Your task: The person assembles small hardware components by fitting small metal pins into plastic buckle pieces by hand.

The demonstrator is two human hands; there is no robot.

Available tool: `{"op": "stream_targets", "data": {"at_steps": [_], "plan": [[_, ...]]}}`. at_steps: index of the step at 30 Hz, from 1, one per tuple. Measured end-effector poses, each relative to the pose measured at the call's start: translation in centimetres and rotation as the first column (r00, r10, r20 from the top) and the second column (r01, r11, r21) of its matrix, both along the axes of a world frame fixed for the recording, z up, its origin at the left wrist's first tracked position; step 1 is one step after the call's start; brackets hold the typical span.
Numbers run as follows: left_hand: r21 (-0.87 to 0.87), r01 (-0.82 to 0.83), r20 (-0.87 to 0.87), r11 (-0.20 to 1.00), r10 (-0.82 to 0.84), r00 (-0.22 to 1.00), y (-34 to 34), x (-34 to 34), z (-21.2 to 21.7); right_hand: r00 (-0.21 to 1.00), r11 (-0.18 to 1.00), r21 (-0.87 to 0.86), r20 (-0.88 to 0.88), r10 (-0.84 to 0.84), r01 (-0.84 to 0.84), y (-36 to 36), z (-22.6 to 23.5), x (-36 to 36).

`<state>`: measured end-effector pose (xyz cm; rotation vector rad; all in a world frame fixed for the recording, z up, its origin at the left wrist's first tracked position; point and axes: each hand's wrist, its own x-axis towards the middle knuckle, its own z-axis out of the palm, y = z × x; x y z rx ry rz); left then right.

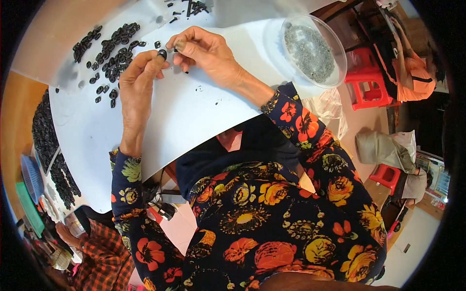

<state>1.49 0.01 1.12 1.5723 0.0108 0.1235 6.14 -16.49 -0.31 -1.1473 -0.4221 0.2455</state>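
My left hand point(136, 80) pinches a small black oval piece point(162, 54) between thumb and fingertips, above the white table point(170, 116). Close by on its right, my right hand point(211, 54) has thumb and forefinger pressed together. Something tiny and dark shows at those fingertips, too small to name. The two hands are slightly apart. Many small black ring-like parts point(114, 60) lie scattered to the left of my left hand. One loose black part point(157, 44) rests on the table just beyond the hands.
Short black pin-like pieces point(196, 8) lie at the far edge. A clear round tub point(341, 68) of small shiny pieces stands at right. Left of the table is a heap of black parts point(44, 131). Other people sit around, one in a checked shirt point(104, 254); red stools point(366, 87) stand right.
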Motion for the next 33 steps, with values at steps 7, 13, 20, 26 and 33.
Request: {"op": "stream_targets", "data": {"at_steps": [7,13,20,26,33], "plan": [[-0.457,0.12,-0.124,0.881,-0.197,0.973,-0.1,0.0,-1.6,0.994,0.991,-0.086,0.033,0.109,-0.105,-0.4,0.6,-0.3],[-0.389,0.189,-0.163,0.902,-0.268,0.949,0.1,0.2,-1.3,0.994,0.984,-0.15,0.04,0.104,-0.097,-0.5,0.1,0.1],[-0.458,0.238,-0.13,0.857,-0.329,0.935,0.5,0.4,-1.7,0.998,0.991,-0.122,-0.021,0.056,-0.058,-0.6,0.1,0.0],[-0.55,0.101,-0.106,0.829,-0.189,0.976,0.5,0.3,-1.5,0.985,0.984,-0.058,-0.06,0.163,-0.167,-0.8,0.4,-0.4],[-0.403,0.167,-0.089,0.9,-0.22,0.971,0.0,-0.2,-1.5,0.995,0.992,-0.124,-0.102,-0.019,0.006,-0.5,0.5,-0.1]]}}
